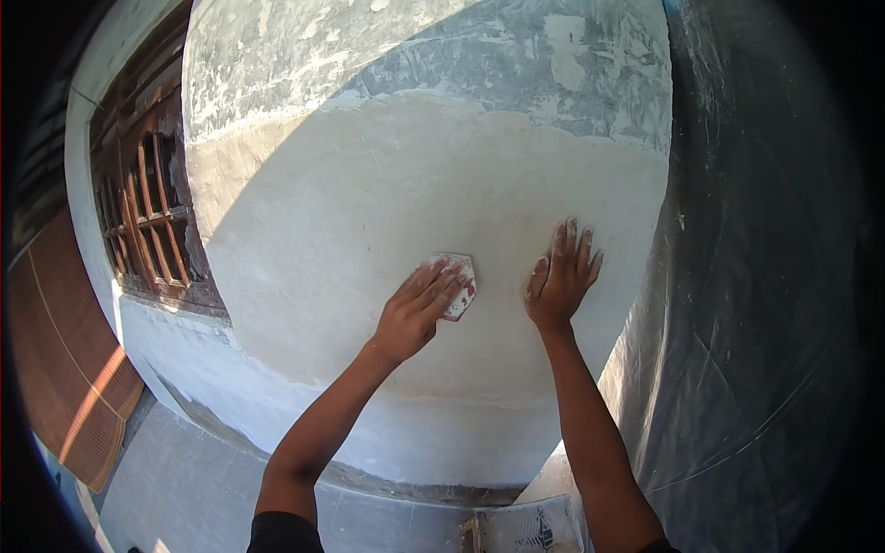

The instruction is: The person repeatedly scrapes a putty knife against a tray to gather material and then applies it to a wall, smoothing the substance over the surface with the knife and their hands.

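A rounded wall (350, 203) fills the middle of the view, smooth and pale below, with rough grey patches along its top. My left hand (426, 300) presses a small white and reddish sanding pad (464, 288) flat on the smooth part, its fingers laid over the pad. To the right, my right hand (564, 275) lies on the wall with the fingers spread and holds nothing. White dust coats the fingers of both hands.
A brown wooden window (152, 207) with bars is at the left, above a brown woven mat (69, 355). Dark plastic sheeting (747, 304) hangs along the right. At the bottom, a tray-like object (525, 527) stands near the wall's foot.
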`<state>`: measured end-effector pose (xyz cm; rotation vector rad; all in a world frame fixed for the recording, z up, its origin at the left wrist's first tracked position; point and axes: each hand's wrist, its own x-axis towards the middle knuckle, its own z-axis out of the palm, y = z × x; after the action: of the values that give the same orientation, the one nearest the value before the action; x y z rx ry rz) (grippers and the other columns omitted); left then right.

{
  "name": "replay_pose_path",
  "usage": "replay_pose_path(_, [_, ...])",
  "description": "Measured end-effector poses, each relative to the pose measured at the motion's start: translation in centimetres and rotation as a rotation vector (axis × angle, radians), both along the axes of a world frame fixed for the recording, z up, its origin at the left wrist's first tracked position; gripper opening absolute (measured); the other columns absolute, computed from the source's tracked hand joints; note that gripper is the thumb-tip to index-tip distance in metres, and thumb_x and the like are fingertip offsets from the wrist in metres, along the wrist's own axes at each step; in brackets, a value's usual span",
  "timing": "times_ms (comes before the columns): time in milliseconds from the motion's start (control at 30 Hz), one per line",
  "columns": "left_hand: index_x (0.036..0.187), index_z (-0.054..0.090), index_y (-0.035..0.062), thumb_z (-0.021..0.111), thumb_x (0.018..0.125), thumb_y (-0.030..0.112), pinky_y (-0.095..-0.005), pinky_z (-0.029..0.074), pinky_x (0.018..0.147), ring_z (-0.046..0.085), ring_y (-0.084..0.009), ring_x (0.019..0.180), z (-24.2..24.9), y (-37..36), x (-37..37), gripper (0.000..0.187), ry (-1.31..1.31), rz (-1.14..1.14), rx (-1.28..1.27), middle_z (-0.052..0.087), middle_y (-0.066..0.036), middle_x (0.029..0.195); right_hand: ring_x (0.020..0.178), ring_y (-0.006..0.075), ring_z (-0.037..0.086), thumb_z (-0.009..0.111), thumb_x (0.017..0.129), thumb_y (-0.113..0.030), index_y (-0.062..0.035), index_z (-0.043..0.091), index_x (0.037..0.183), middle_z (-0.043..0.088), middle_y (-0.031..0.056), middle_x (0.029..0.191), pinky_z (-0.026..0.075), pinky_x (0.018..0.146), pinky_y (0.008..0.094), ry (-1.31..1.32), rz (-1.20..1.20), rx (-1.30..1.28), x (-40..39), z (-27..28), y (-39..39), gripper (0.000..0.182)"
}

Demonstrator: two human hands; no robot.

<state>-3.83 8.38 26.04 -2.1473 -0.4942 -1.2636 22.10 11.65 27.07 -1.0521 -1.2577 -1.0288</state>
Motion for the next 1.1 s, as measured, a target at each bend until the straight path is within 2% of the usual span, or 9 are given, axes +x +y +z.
replay_pose_path(200, [0.136, 0.06, 0.0069, 0.052, 0.073, -0.022, -0.0525, 0.041, 0.113, 0.05, -0.0365, 0.137, 15.2, -1.0, -0.3, 0.071, -0.312, 0.13, 0.383, 0.061, -0.013, 0.14, 0.147, 0.0403, 0.034, 0.04, 0.1, -0.024, -0.0034, 0.047, 0.147, 0.046, 0.0139, 0.154, 0.014, 0.118, 0.0656, 0.004, 0.007, -0.009, 0.0, 0.0, -0.1, 0.051])
replay_pose_path(267, [0.136, 0.06, 0.0078, 0.053, 0.073, -0.021, -0.0515, 0.042, 0.113, 0.05, -0.0356, 0.136, 17.5, 0.6, 0.1, 0.07, -0.321, 0.126, 0.429, 0.061, -0.011, 0.139, 0.147, 0.04, 0.034, 0.04, 0.1, -0.024, -0.0038, 0.047, 0.147, 0.046, 0.0132, 0.154, 0.014, 0.118, 0.0652, 0.0, 0.026, -0.005, 0.0, 0.0, -0.1, 0.052])
replay_pose_path(333, [0.137, 0.06, 0.009, 0.053, 0.073, -0.021, -0.0511, 0.042, 0.113, 0.05, -0.0347, 0.137, 17.6, 2.4, 0.8, 0.071, -0.199, 0.109, 0.275, 0.059, -0.011, 0.142, 0.147, 0.0398, 0.034, 0.04, 0.1, -0.024, -0.0039, 0.047, 0.147, 0.046, 0.013, 0.154, 0.014, 0.118, 0.0649, 0.003, 0.022, -0.01, 0.1, 0.1, -0.1, 0.052])
replay_pose_path(400, [0.138, 0.059, 0.0091, 0.055, 0.072, -0.018, -0.051, 0.041, 0.114, 0.049, -0.0331, 0.138, 14.4, 3.1, 1.9, 0.071, -0.163, 0.201, 0.27, 0.057, -0.01, 0.144, 0.147, 0.0396, 0.034, 0.041, 0.099, -0.024, -0.004, 0.047, 0.147, 0.046, 0.0128, 0.154, 0.014, 0.118, 0.0646, 0.016, 0.026, -0.022, 0.0, -0.3, -0.1, 0.052])
replay_pose_path(600, [0.133, 0.062, 0.0051, 0.059, 0.068, -0.014, -0.0512, 0.04, 0.115, 0.051, -0.0333, 0.137, 3.7, 0.5, 1.8, 0.068, 0.011, 0.049, 0.064, 0.061, -0.013, 0.14, 0.147, 0.0411, 0.033, 0.041, 0.099, -0.022, -0.0027, 0.045, 0.148, 0.045, 0.0149, 0.155, 0.013, 0.119, 0.0632, -0.026, 0.035, -0.045, 0.4, -0.4, -0.5, 0.053])
replay_pose_path(667, [0.132, 0.062, 0.0044, 0.06, 0.068, -0.014, -0.0514, 0.039, 0.115, 0.053, -0.0342, 0.135, 4.1, 0.1, 0.8, 0.067, 0.098, 0.0, 0.019, 0.062, -0.014, 0.138, 0.147, 0.041, 0.034, 0.043, 0.098, -0.021, -0.0022, 0.045, 0.148, 0.045, 0.0152, 0.155, 0.013, 0.119, 0.0632, -0.016, 0.043, -0.034, 0.2, -0.7, -0.4, 0.054])
replay_pose_path(800, [0.133, 0.062, 0.0039, 0.056, 0.073, -0.016, -0.0532, 0.039, 0.115, 0.053, -0.0367, 0.135, 12.0, -1.4, -1.1, 0.064, -0.145, 0.111, 0.338, 0.062, -0.017, 0.138, 0.147, 0.0407, 0.034, 0.043, 0.098, -0.019, -0.0023, 0.045, 0.148, 0.045, 0.0154, 0.155, 0.013, 0.119, 0.063, -0.016, 0.034, -0.021, 0.2, -0.7, -0.2, 0.053])
replay_pose_path(933, [0.136, 0.061, 0.0066, 0.054, 0.073, -0.018, -0.0535, 0.037, 0.116, 0.049, -0.0363, 0.138, 17.4, 2.2, -1.7, 0.068, -0.268, 0.191, 0.368, 0.059, -0.015, 0.141, 0.147, 0.0398, 0.034, 0.043, 0.097, -0.021, -0.004, 0.047, 0.147, 0.045, 0.0135, 0.155, 0.014, 0.119, 0.064, -0.01, 0.037, -0.032, 0.2, -0.7, -0.4, 0.052])
replay_pose_path(1100, [0.138, 0.06, 0.0095, 0.054, 0.074, -0.015, -0.0507, 0.036, 0.117, 0.05, -0.0329, 0.137, 11.2, 3.5, 1.7, 0.069, -0.344, 0.198, 0.238, 0.058, -0.013, 0.143, 0.147, 0.0393, 0.034, 0.044, 0.097, -0.023, -0.0053, 0.049, 0.145, 0.045, 0.0122, 0.155, 0.015, 0.118, 0.065, -0.015, 0.033, -0.025, 0.3, -0.7, -0.2, 0.051])
